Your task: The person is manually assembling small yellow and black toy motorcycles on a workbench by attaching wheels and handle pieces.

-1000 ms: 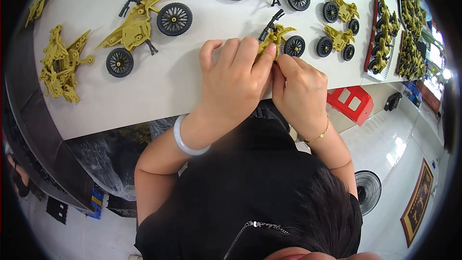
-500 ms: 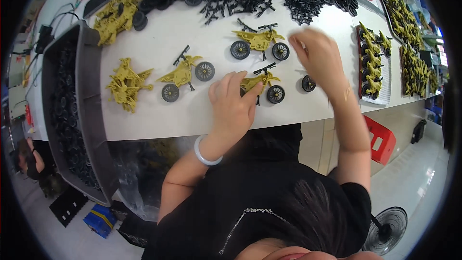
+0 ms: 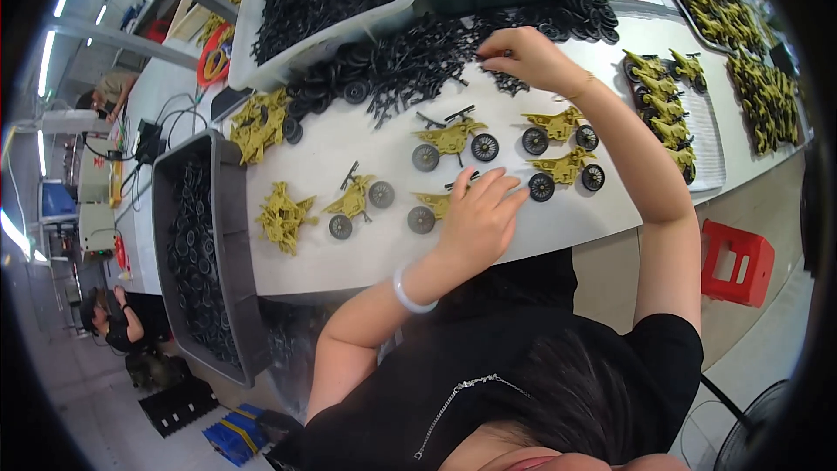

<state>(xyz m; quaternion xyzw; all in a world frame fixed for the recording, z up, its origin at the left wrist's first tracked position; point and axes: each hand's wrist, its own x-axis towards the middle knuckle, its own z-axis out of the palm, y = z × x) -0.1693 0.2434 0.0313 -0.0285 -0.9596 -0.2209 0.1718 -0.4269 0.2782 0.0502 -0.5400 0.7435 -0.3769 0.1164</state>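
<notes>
Toy motorbike (image 3: 433,201) near worktop's (image 3: 366,263) front edge, under our loosely spread left hand (image 3: 479,218), seemed light, stiff, best gripped mid-frame; right hand (image 3: 530,59) pinched, contents unclear.

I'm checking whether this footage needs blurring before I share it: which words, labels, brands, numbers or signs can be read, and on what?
None can be read.
Necklace: its script-like centrepiece is too small and blurred to make out.
Toy motorcycle by the left hand: no lettering I can make out.
Grey bin and red stool: no lettering I can make out.
</notes>
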